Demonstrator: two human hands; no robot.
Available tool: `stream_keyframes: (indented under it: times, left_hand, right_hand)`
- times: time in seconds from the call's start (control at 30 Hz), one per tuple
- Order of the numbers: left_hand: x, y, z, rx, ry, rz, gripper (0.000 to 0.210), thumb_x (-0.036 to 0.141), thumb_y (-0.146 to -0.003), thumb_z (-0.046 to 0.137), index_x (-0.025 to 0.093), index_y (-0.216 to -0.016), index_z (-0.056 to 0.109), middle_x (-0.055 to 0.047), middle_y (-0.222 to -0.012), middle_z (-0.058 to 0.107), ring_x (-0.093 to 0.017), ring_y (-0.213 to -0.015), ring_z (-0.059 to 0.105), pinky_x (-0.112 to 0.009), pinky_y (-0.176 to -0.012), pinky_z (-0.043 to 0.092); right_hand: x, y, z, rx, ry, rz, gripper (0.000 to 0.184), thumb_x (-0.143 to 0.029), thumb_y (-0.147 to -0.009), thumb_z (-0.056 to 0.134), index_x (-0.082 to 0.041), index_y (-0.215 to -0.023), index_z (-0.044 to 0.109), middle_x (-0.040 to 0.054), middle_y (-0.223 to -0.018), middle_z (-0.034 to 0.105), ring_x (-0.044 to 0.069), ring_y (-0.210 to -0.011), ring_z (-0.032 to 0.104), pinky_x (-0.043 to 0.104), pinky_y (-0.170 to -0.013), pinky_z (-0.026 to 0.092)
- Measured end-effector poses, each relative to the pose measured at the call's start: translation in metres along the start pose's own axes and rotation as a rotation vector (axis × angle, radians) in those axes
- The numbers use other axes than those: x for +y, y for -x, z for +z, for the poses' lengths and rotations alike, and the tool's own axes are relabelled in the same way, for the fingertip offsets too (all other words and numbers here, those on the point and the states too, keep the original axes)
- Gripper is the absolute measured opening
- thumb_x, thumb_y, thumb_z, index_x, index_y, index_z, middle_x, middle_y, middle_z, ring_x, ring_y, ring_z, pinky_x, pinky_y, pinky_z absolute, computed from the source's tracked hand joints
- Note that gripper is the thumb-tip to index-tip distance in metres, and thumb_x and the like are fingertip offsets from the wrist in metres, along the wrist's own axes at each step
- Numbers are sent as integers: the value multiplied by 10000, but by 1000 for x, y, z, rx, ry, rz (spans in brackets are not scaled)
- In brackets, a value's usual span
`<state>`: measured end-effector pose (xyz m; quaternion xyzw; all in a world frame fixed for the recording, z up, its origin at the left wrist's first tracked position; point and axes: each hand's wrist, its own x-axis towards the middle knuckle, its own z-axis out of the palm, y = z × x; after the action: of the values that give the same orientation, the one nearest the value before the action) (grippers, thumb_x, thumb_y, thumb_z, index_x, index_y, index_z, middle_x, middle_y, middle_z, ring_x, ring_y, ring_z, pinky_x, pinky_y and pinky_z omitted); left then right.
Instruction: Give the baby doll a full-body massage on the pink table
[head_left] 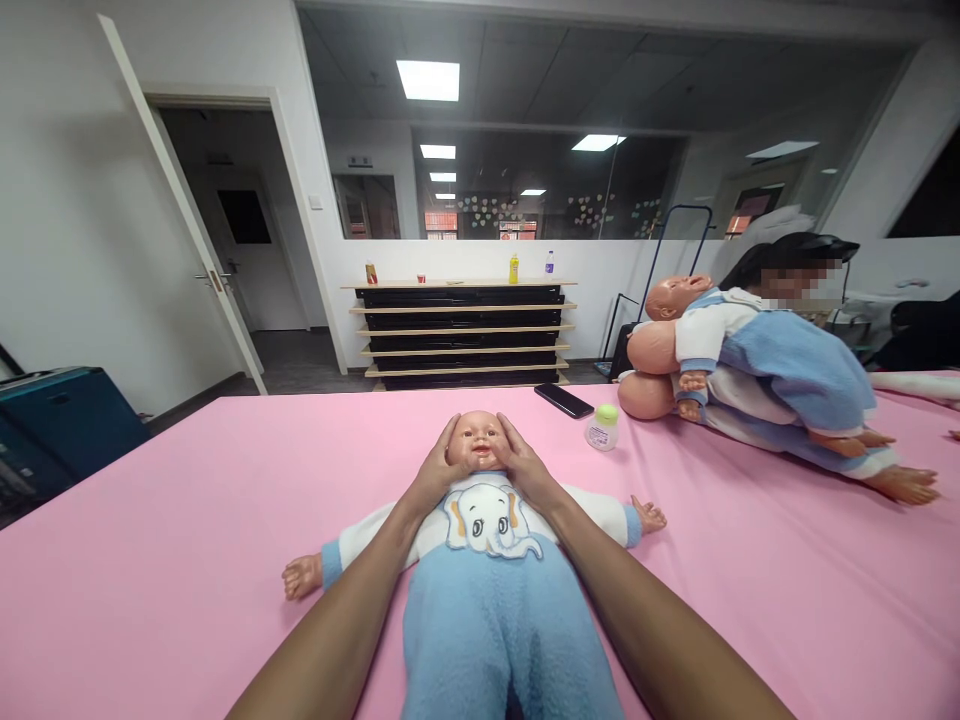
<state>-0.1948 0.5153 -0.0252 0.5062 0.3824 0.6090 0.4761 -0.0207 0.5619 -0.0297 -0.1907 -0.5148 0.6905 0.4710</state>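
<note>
A baby doll point(495, 610) lies on its back on the pink-covered table point(187, 500), arms stretched out to both sides. It wears a white top with an elephant face and light blue trousers. My left hand point(441, 462) cups the left side of its head, with the thumb on the cheek by the mouth. On the other side my right hand point(525, 465) mirrors this, fingers along the temple and thumb by the mouth. The doll's face shows between my hands. Beyond my right hand stands a small clear bottle with a green cap point(602, 428).
A black phone point(563, 401) lies near the table's far edge. More baby dolls point(780, 365) are piled at the right, with a person point(795, 265) behind them. A low shelf point(457, 320) holding several bottles stands against the far wall. A teal suitcase point(71, 430) is at the left.
</note>
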Motion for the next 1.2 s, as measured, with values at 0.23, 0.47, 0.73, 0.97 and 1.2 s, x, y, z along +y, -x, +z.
stream_keyframes:
  times: [0.23, 0.47, 0.73, 0.97, 1.2]
  left_hand:
    - [7, 4, 0, -8, -53, 6, 1010, 357, -660, 835, 236, -1509, 302, -111, -1472, 448, -323, -1339, 442, -437, -1138, 344]
    - [4, 3, 0, -36, 71, -13, 890, 375, -756, 761, 254, -1508, 300, -103, -1501, 411, -306, -1351, 433, -443, -1137, 345]
    - [1, 2, -2, -30, -26, 21, 1069, 275, -630, 860, 255, -1517, 266, -106, -1495, 413, -317, -1347, 433, -439, -1127, 364]
    - [7, 6, 1, -31, 23, -17, 1044, 245, -639, 851, 245, -1513, 280, -115, -1484, 427, -320, -1339, 442, -431, -1120, 376]
    - [4, 4, 1, -13, 108, -25, 885, 386, -751, 762, 229, -1500, 318, -130, -1481, 430, -327, -1335, 447, -457, -1114, 375]
  right_hand:
    - [-11, 7, 5, -27, -3, 40, 1056, -254, -640, 848, -296, -1510, 251, 55, -1538, 345, 281, -1349, 443, 432, -1125, 385]
    - [-6, 4, 2, -75, -148, 58, 1003, -277, -709, 801, -317, -1518, 211, 66, -1485, 431, 256, -1306, 499, 450, -1144, 355]
    - [-6, 5, 2, -47, -40, 27, 993, -290, -689, 821, -302, -1507, 258, 55, -1510, 396, 259, -1346, 450, 433, -1145, 354]
    - [-9, 7, 2, -54, -111, 67, 1080, -177, -627, 846, -312, -1509, 238, 70, -1505, 398, 279, -1321, 479, 468, -1130, 372]
    - [-5, 3, -1, -30, -208, 48, 859, -319, -767, 759, -271, -1492, 300, 78, -1470, 449, 262, -1319, 485, 457, -1140, 360]
